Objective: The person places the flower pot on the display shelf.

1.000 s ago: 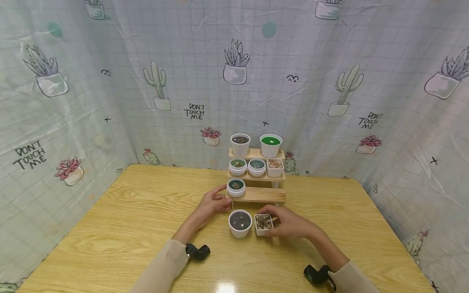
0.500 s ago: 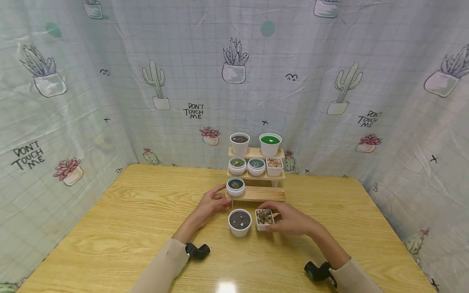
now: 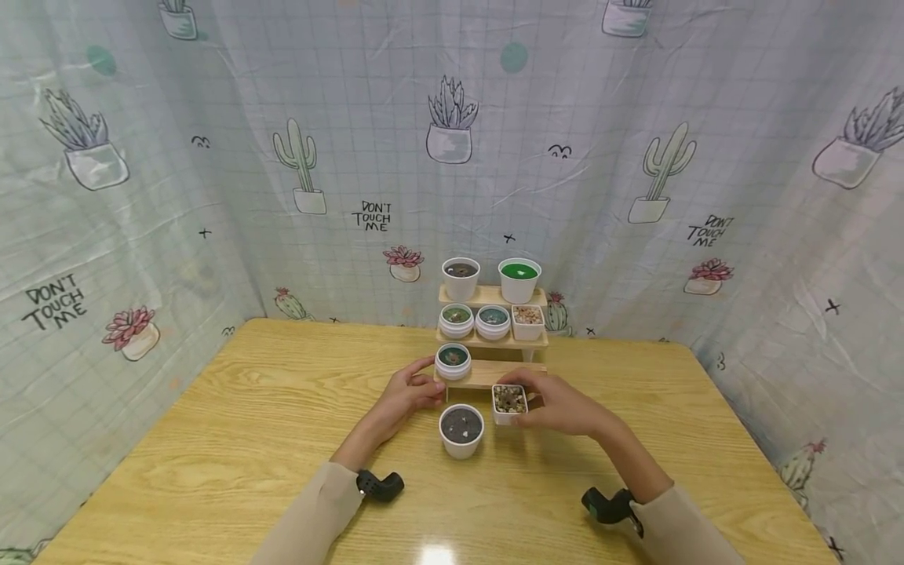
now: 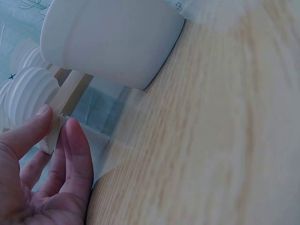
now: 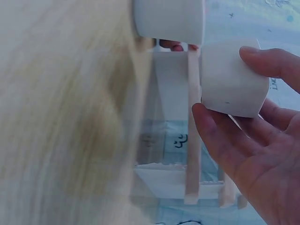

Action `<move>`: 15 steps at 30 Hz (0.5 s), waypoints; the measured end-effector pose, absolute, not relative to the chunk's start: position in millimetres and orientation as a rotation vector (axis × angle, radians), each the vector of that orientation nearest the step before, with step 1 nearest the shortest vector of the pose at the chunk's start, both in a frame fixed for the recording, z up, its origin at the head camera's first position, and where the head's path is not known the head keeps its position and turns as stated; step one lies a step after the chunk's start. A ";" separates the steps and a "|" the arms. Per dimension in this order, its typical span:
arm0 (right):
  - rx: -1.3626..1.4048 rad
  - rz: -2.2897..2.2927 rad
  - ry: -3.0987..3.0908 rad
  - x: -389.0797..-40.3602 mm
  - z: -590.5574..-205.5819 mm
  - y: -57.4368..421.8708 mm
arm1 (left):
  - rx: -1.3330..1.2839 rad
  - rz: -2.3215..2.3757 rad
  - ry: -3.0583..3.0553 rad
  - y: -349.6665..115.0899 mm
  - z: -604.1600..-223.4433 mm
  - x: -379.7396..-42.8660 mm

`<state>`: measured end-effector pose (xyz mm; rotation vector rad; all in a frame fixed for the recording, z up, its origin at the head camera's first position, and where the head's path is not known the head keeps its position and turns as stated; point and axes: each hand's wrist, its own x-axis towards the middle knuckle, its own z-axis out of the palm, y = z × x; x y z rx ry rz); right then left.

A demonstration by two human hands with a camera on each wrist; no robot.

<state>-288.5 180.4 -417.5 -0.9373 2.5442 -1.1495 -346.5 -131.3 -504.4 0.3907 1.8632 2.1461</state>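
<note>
My right hand (image 3: 565,404) grips a small square white pot (image 3: 509,400) filled with pebbles. In the head view this pot is just in front of the bottom step's right part, off the table; the right wrist view shows the thumb on one side of the pot (image 5: 232,79) and fingers beneath and behind. My left hand (image 3: 402,399) pinches the left end of the bottom step of a tiered wooden stand (image 3: 504,372), clear in the left wrist view, where thumb and fingertips close on the board (image 4: 71,96). A ribbed white round pot (image 3: 453,362) sits on that step's left end.
A white round pot of dark soil (image 3: 461,430) stands on the table (image 3: 282,455) before the stand. The middle step bears two ribbed pots and a square pot (image 3: 528,323). Two taller cups, one with a green top (image 3: 519,281), stand on the top step. A printed curtain hangs behind.
My right hand has moved the square pot up and away from the table, toward the bottom step. The left hand has stayed at the step's left end.
</note>
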 end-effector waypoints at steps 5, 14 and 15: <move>-0.920 -1.216 2.525 -293.3 -411.9 178.5 | 0.389 2.153 1.857 -132.3 -507.3 -346.6; -0.890 -1.301 2.533 -303.7 -402.3 171.6 | 0.383 2.157 1.862 -131.1 -505.0 -346.8; -0.894 -1.313 2.528 -304.6 -401.8 170.8 | 0.386 2.156 1.863 -131.1 -505.1 -347.0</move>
